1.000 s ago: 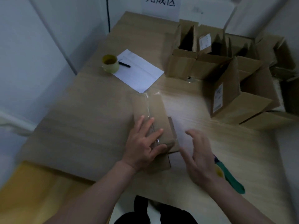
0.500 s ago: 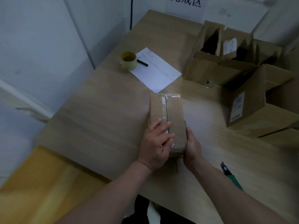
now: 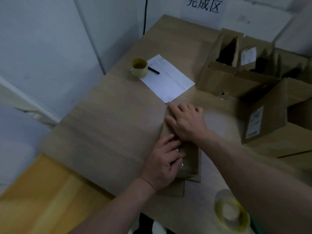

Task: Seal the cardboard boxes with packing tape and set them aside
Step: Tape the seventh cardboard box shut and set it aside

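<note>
Right hand (image 3: 187, 123) is shifted to the box's (image 3: 190, 159) 12 o'clock end; both hands, left hand (image 3: 164, 163) included, are pressed flat, fingers spread. Light, stiff; best gripped by long sides.

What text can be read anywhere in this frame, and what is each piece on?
"完成区": black characters on the white wall sign behind the table.
Shipping label on the near open box: print too blurred to read.
Shipping label on the far open box: too blurred to read.
White sheet under the pen: faint lines, too small to read.
</note>
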Motion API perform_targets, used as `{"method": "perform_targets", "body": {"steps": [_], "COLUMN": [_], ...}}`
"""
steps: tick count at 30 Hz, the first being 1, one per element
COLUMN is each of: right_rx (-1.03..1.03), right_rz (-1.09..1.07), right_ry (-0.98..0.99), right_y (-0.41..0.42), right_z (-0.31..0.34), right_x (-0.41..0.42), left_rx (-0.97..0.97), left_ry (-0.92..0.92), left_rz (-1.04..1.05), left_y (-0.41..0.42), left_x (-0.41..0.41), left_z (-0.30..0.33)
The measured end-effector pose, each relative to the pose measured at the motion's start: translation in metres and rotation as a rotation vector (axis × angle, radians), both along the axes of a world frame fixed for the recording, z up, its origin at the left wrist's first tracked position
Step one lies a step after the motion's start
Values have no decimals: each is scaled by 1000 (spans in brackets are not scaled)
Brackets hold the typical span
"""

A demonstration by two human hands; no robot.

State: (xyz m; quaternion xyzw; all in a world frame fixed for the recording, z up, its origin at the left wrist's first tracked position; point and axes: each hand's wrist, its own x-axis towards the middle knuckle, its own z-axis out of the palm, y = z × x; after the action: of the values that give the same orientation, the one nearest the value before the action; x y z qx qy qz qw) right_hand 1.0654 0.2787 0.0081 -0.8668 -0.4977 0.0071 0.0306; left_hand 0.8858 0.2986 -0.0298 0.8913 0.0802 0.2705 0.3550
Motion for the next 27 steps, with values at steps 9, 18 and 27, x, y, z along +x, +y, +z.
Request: {"method": "perform_targets", "body": {"steps": [9,18,27], "right_rx": [591,824,836], "right_rz": [-420,-415,-605], "right_ry": [822,869,1044], "right_y": [-15,-104,-103], "right_z": [-5,-43,-44], "right_x": [10,-110,-101], "left_rx": [-69,-422,-740], "left_ry": [-29,123,332], "left_rz": [44,220,262], "left_y": [-2,-13,8], "left_x": [0,-4,2], "left_z": [-1,-2,15]}}
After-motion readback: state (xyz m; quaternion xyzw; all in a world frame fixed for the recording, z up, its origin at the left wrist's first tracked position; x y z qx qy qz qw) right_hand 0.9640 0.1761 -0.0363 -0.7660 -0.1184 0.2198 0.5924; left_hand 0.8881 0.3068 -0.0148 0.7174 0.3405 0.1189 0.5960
